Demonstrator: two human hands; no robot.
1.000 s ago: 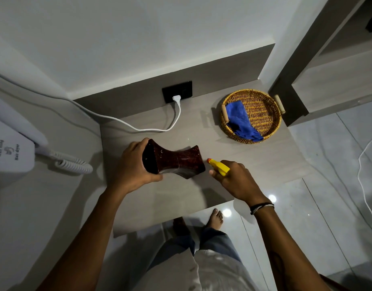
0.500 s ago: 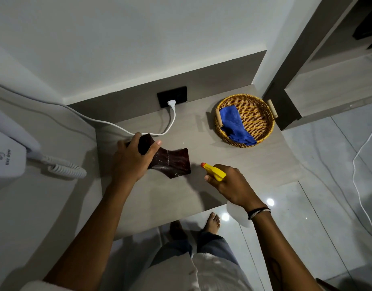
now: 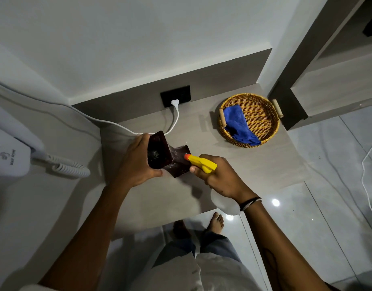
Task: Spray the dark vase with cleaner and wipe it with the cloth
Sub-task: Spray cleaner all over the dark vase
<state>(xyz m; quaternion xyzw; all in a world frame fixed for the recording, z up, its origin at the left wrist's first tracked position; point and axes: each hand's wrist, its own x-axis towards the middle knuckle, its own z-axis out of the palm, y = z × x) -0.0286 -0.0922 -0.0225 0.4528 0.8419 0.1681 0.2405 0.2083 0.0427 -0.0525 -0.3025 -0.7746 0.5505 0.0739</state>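
The dark reddish-brown vase (image 3: 168, 156) is held tilted on its side above the grey table, its square end facing me. My left hand (image 3: 136, 162) grips it around that end. My right hand (image 3: 220, 177) holds a spray bottle (image 3: 201, 163) with a yellow head and orange nozzle, and the nozzle almost touches the vase's right side. The bottle's white body (image 3: 225, 203) hangs below my wrist. A blue cloth (image 3: 238, 123) lies in a round wicker basket (image 3: 269, 131) at the table's back right.
A white cable (image 3: 174, 120) runs from a black wall socket (image 3: 175, 95) across the table behind the vase. A wall-mounted hair dryer (image 3: 11, 156) with a coiled cord sits at the left. The table's front edge (image 3: 170, 221) ends above my bare feet on the tiled floor.
My left hand has turned the vase so its square end faces me. My right hand has brought the spray nozzle up close to the vase.
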